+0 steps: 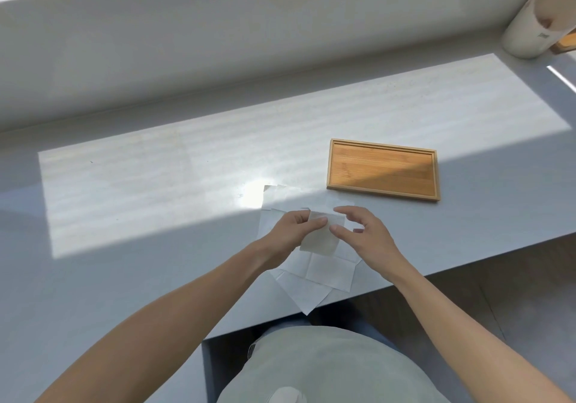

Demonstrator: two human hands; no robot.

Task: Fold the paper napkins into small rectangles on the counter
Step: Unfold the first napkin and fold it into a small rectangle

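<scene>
A small folded white napkin (321, 239) is held just above the counter, near its front edge. My left hand (294, 228) pinches the napkin's upper left corner between thumb and fingers. My right hand (364, 231) hovers at its right side with fingers spread, the thumb close to or touching the napkin's edge. Beneath them lies a loose pile of unfolded white napkins (321, 273), creased into squares, one corner hanging over the counter's front edge.
An empty bamboo tray (383, 144) lies on the grey counter (140, 184) just beyond and right of the hands. A paper towel roll (530, 19) stands at the far right corner. A raised ledge runs along the back.
</scene>
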